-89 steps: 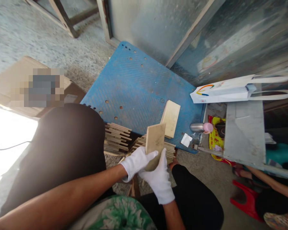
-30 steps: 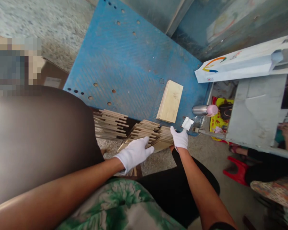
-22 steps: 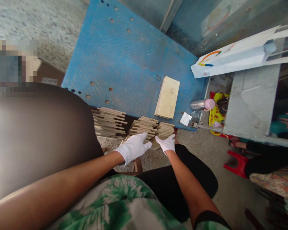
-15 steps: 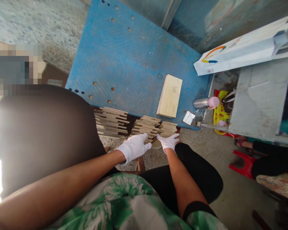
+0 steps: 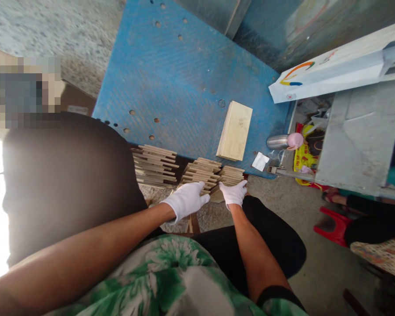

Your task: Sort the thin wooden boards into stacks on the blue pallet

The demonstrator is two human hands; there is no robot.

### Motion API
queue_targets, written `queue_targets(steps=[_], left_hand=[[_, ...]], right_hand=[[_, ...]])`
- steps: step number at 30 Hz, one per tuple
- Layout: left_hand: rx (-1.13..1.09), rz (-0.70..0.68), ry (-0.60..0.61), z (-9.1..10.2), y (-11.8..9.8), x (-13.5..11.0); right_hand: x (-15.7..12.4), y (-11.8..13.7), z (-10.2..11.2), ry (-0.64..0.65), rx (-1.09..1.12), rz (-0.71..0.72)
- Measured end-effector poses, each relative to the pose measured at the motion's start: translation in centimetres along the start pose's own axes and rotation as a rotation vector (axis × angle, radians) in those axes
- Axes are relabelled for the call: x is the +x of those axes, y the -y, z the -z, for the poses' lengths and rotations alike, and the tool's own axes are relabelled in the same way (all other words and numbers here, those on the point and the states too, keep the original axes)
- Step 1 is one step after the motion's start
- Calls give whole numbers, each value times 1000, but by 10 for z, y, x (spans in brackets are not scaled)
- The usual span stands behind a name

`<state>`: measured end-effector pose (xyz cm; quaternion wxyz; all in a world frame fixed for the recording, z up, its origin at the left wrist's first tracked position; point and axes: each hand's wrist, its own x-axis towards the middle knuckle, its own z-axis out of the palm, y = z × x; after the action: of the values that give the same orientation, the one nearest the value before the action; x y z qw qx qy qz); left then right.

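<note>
My left hand [image 5: 187, 199], in a white glove, is at the near end of the middle stack of thin wooden boards [image 5: 202, 169]. Its thumb stands apart from the fingers, and the fingertips reach the boards' near edge. My right hand [image 5: 233, 194], also gloved in white, spans the near end of the right stack of boards [image 5: 233, 174], thumb on the left and fingers on the right. No board is visibly lifted in either hand. Farther left is another stack of boards [image 5: 156, 164] with staggered ends. All these stacks lie just below the blue table's near edge.
On the blue table [image 5: 171, 79] are a small pile of pale boards [image 5: 236, 131], a white scrap [image 5: 260, 161] and a steel bottle with a pink lid [image 5: 285, 141]. A white paper bag [image 5: 332, 66] and a red stool [image 5: 332, 226] are to the right. A person's dark-clothed back is close on the left.
My right hand has moved slightly right, and its spread fingers have drawn in around the end of the right stack. My left hand has barely moved. The view has shifted slightly.
</note>
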<state>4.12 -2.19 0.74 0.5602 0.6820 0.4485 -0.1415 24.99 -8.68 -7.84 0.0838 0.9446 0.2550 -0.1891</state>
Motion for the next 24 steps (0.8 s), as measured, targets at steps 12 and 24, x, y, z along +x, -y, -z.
queue_targets(steps=[12,24], left_hand=[[6,-138,-112,0,-2,-3],[28,-398,-67,1,-15,-18]], right_hand=[[-63,34,134,-226,34,138],[-141,45,183,-327,106,532]])
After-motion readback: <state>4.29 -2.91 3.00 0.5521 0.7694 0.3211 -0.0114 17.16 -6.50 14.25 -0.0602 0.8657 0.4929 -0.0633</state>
